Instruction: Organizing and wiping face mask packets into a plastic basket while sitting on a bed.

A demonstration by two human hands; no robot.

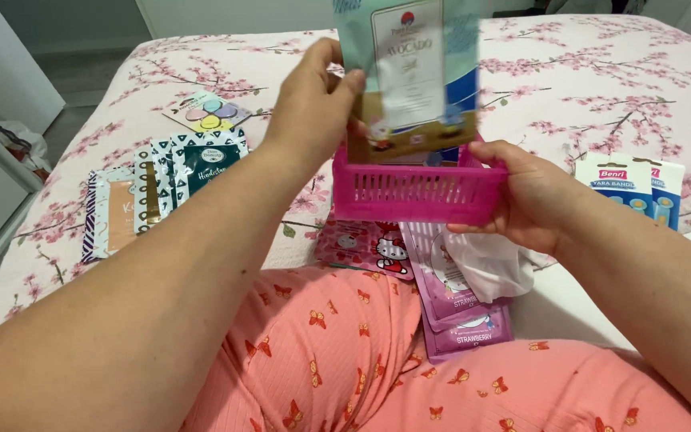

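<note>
Left hand pinches a stack of flat sachets, thumb in front, fingers behind, standing upright with their lower ends inside the pink slatted basket. Right hand grips the basket's end at three o'clock, fingers curled under, a white cloth tucked below the palm. It looks like the loading step; seating the stack calls for a straight push down while the basket is held steady. More packets lie at nine o'clock on the floral bedspread.
</note>
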